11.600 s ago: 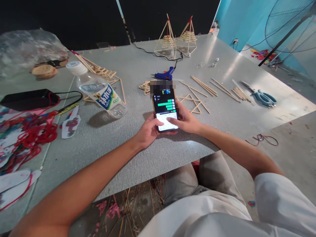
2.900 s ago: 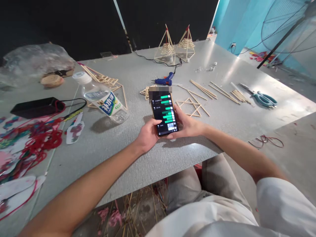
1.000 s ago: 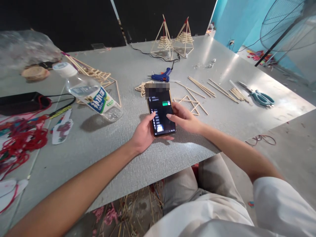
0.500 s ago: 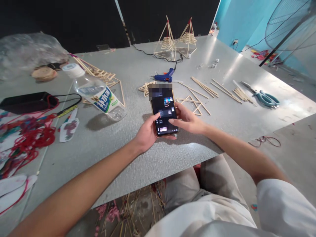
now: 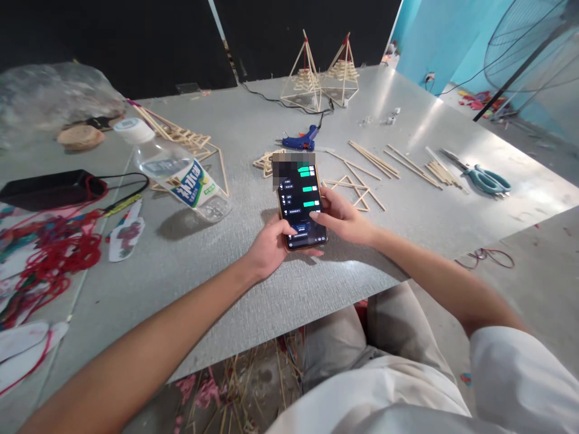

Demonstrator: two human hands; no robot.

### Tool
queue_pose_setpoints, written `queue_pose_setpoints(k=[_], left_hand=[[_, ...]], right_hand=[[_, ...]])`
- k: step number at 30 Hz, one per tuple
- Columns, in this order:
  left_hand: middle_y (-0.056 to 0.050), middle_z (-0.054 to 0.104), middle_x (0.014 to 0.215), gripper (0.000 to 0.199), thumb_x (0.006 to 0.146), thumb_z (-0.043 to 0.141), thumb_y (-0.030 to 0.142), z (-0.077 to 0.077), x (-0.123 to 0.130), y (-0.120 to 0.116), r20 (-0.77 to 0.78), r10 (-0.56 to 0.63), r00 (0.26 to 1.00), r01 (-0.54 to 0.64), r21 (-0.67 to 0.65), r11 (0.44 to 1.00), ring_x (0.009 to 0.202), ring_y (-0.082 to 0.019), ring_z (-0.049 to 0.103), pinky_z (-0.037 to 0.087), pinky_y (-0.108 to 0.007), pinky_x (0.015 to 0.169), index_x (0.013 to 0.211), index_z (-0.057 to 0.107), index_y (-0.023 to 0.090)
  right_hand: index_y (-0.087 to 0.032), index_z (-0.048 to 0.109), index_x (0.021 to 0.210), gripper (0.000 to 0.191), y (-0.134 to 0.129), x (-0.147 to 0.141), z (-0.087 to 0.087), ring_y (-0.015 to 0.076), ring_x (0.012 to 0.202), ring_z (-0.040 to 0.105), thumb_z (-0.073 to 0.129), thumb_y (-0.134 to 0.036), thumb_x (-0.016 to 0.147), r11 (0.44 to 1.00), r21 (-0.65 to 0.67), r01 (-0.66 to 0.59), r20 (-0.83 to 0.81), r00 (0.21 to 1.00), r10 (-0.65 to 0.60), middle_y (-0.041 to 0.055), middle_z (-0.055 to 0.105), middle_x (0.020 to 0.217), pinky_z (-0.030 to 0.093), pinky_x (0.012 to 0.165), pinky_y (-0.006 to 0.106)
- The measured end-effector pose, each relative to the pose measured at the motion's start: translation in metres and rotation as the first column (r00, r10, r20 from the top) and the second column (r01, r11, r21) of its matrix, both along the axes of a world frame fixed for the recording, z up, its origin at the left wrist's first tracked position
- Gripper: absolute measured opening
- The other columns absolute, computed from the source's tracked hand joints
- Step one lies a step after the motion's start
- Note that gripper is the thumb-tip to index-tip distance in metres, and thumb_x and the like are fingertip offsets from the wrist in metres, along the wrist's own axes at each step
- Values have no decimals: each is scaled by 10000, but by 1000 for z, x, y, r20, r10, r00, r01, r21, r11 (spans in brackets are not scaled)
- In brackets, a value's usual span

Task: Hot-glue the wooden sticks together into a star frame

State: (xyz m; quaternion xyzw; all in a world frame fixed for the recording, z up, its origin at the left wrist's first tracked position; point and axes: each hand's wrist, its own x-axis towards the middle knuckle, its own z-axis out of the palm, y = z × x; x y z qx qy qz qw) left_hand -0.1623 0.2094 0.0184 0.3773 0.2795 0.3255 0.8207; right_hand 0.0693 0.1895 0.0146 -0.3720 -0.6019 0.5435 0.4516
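A smartphone (image 5: pixel 301 205) with a dark chat screen and green message bubbles is held above the grey table, its top part covered by blurred squares. My left hand (image 5: pixel 269 248) grips its lower left side, the thumb lying over the screen's lower left. My right hand (image 5: pixel 341 216) holds the right edge, with its thumb over the screen. Just behind the phone lie a blue glue gun (image 5: pixel 300 140) and a small lattice of wooden sticks (image 5: pixel 268 164). A star-like frame of sticks (image 5: pixel 355 188) rests beyond my right hand.
A plastic bottle (image 5: pixel 181 175) stands to the left, near tangled red cord (image 5: pixel 63 253) and a black case (image 5: pixel 52 188). Stick pyramids (image 5: pixel 307 78) stand at the back. Loose sticks (image 5: pixel 374 159) and blue-handled scissors (image 5: pixel 486 179) lie to the right. A cable (image 5: pixel 280 99) crosses the table's back.
The phone's screen has moved from pictures to a chat with green bubbles. My left thumb has slid down the screen, and my right thumb has shifted slightly upward. Both hands keep hold of the phone.
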Motion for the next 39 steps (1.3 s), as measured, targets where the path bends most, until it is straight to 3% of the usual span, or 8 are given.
queue_pose_setpoints(k=[3,8,10,16,20,26,35,39], left_hand=[[-120,863,1325,508,831,718,164,-1,0,0,17,-23,1000,23,21,1000,1111,-391,870,787,-652,890,1336,761,192],[-205,842,1433,532,1019,696,457,2,4,0,5,-69,998,69,50,996,1326,-467,813,777,-661,954,1444,771,145],[-196,854,1388,518,1027,695,484,3,5,0,-14,-59,998,60,43,997,1274,-457,827,780,-662,923,1417,783,155],[-83,868,1242,572,695,728,109,6,1,-3,14,-2,1000,1,38,999,1037,-357,851,793,-606,809,1256,794,201],[-108,869,1241,481,812,754,208,5,-1,-2,27,-15,1000,14,22,1000,1088,-397,856,786,-645,819,1290,802,196],[-218,850,1401,541,984,753,471,2,4,1,11,-67,998,66,48,997,1288,-464,816,782,-664,918,1407,793,135],[-201,824,1481,492,1042,713,431,0,3,2,-14,-66,998,67,26,997,1256,-437,831,799,-626,872,1424,793,133],[-169,786,1575,589,1168,575,614,0,4,4,48,-65,997,65,16,998,1270,-415,840,801,-584,861,1558,744,207]], right_hand=[[-312,573,1519,608,-1,2,0,313,1283,768,866,-517,1028,1000,25,2,65,998,-4,100,795,1380,676,1129,538],[-329,396,1725,1083,-4,5,2,297,1213,782,1032,-447,856,992,64,-107,125,987,98,112,737,1459,718,999,464],[-342,425,1705,1019,-4,4,3,300,1254,774,1011,-487,884,993,53,-103,102,990,97,106,731,1475,712,1017,456],[-352,604,1491,583,0,0,2,294,1254,763,859,-600,1029,1000,-1,-5,17,1000,5,73,782,1375,702,1049,479],[-350,629,1450,498,2,0,0,296,1254,768,834,-555,1046,1000,16,25,30,999,-26,73,784,1367,710,1055,488],[-327,471,1639,908,-3,3,2,299,1220,771,988,-487,911,997,30,-70,112,992,66,98,768,1368,696,978,452],[-306,556,1582,676,-2,4,0,295,1263,770,876,-550,1039,998,50,-25,68,997,22,110,785,1433,665,1055,474],[-326,563,1568,653,-1,3,-3,288,1244,773,879,-522,1031,998,57,-11,61,998,8,98,783,1411,669,1022,457]])
